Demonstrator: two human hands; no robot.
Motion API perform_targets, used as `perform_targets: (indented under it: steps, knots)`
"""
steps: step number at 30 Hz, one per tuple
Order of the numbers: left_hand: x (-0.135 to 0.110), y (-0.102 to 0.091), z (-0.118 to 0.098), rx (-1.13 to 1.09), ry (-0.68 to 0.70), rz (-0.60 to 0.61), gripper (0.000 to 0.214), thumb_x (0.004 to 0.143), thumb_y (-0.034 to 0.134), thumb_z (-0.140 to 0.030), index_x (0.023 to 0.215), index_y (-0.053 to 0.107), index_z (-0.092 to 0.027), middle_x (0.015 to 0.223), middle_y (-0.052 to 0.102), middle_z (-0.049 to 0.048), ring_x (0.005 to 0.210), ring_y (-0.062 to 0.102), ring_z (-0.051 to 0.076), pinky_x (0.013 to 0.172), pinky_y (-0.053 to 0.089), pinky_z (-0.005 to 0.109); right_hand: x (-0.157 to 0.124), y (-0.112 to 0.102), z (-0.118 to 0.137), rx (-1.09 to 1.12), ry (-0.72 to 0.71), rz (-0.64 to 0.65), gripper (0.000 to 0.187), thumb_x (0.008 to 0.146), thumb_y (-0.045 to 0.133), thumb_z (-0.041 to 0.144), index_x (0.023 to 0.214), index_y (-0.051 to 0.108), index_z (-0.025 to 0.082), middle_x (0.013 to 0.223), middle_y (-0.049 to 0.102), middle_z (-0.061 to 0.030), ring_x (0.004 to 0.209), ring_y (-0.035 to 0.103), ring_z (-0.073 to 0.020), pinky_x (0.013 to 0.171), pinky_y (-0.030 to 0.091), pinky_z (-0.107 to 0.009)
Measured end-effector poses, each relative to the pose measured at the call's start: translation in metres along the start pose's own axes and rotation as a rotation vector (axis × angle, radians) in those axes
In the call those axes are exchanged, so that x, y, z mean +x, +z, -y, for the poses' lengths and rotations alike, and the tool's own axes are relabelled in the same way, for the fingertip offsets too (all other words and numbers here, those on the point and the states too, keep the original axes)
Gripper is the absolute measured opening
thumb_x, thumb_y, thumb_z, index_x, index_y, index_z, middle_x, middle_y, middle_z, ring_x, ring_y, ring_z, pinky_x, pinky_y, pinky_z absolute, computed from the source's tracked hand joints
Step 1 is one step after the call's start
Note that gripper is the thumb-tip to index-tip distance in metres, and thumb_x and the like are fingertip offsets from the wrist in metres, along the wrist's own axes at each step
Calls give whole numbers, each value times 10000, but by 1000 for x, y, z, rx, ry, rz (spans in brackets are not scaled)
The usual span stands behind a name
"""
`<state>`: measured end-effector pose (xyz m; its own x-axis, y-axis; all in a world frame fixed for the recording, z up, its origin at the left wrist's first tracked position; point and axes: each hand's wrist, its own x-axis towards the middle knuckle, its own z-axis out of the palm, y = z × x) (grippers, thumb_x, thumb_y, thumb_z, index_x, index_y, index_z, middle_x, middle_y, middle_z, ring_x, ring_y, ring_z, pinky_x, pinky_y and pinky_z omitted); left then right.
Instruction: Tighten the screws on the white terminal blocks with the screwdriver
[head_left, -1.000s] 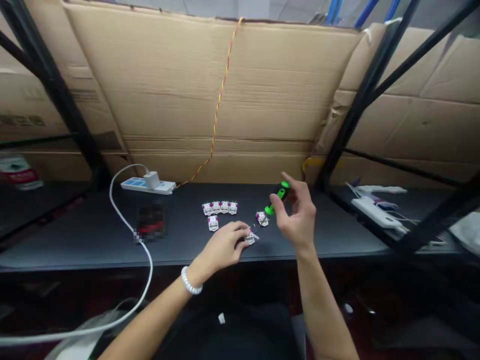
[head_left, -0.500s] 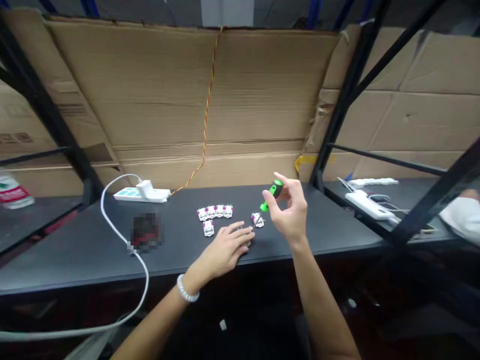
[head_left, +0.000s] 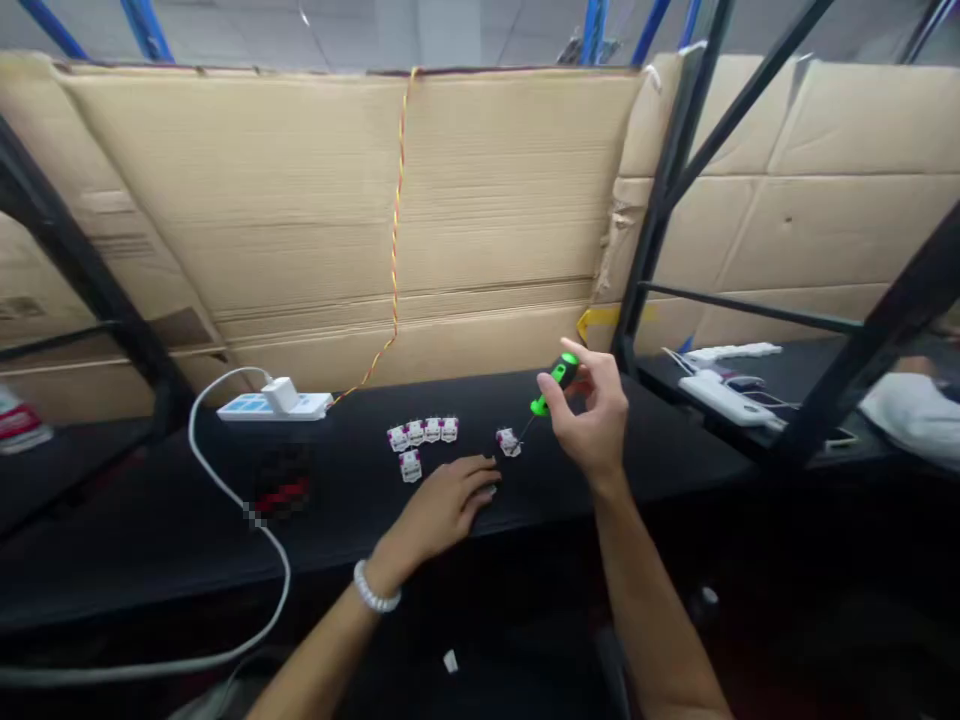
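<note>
My right hand [head_left: 592,415] grips a green and black screwdriver [head_left: 559,378] by its handle, with the shaft slanting down to the left. Its tip is close to a small white and purple part [head_left: 508,442] on the black table; whether they touch I cannot tell. My left hand [head_left: 454,498], with a beaded bracelet at the wrist, rests low on the table near its front edge. Its fingers are curled together over something mostly hidden beneath them. Left of that part, several similar white and purple parts [head_left: 424,432] form a short row, and a single one [head_left: 410,465] lies in front.
A white power strip [head_left: 300,406] with a plugged-in adapter [head_left: 280,394] stands at the back left, its white cable [head_left: 217,480] curving forward. A cardboard wall [head_left: 300,200] closes the back. Black frame posts [head_left: 652,230] rise on both sides. A blurred-out object [head_left: 281,480] lies left.
The screwdriver's tip has moved from beside the left fingers to near the lone white and purple part. The part under my left hand shows less now. The camera view has shifted.
</note>
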<state>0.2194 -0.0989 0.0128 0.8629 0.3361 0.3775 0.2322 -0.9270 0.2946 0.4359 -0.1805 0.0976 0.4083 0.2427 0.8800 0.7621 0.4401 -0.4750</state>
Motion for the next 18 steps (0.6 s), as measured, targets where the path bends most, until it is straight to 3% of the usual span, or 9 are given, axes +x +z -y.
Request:
perform_targets:
  steps: [9, 18]
  knots:
    - [24, -8, -8, 102, -49, 71, 296, 1005, 617, -143, 1267, 727, -222, 1376, 722, 98, 1234, 706, 286, 1095, 588, 443, 7, -12, -5, -31, 7, -31, 412, 954, 736, 337, 1351, 694, 233, 1088, 635, -76, 895, 623, -214, 697, 576, -360]
    - [32, -6, -2, 111, -8, 137, 310, 1002, 553, -86, 1135, 788, -239, 1384, 716, 86, 1285, 678, 289, 1131, 560, 452, 10, -18, -9, -25, 18, -40, 412, 961, 727, 331, 1365, 689, 263, 1126, 639, -81, 951, 643, -230, 708, 589, -366]
